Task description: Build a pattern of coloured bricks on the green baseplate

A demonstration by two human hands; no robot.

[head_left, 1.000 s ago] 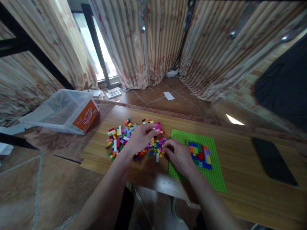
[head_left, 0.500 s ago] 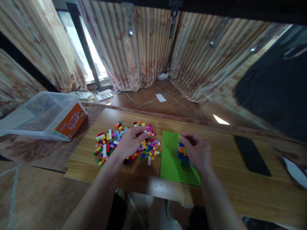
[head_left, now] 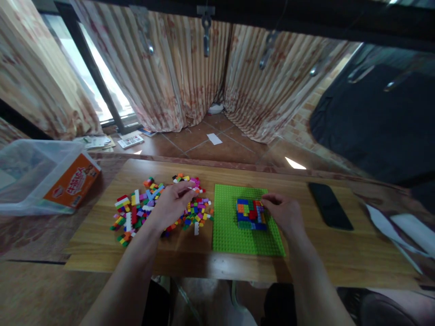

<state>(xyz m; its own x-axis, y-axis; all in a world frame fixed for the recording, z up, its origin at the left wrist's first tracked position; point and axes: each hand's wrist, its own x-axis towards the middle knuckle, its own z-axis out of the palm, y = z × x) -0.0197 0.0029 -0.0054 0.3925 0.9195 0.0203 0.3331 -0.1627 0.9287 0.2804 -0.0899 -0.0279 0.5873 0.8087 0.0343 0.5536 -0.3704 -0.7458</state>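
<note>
My left hand point(head_left: 174, 203) hovers over a pile of loose toy bricks point(head_left: 136, 213), thumb and fingers curled together; what sits between the tips is too small to make out. On the green baseplate point(head_left: 224, 231) stands a low block of joined bricks point(head_left: 251, 214) in blue, red, orange and green, with a raised blue edge. My right hand point(head_left: 283, 213) reaches in from the right, its fingertips pinched at the block's far right corner. A small brick seems to be at those fingertips, mostly covered by them.
Right of the baseplate a black phone point(head_left: 330, 206) lies on the wooden table point(head_left: 204, 267). White paper point(head_left: 387, 224) is at the table's right end. A clear plastic bin point(head_left: 30, 167) with an orange label stands on the left. Striped curtains point(head_left: 176, 72) hang beyond.
The camera view has swung to the right. My right hand has drawn back from over the brick block to its far right corner, uncovering the block. My left hand stays over the pile.
</note>
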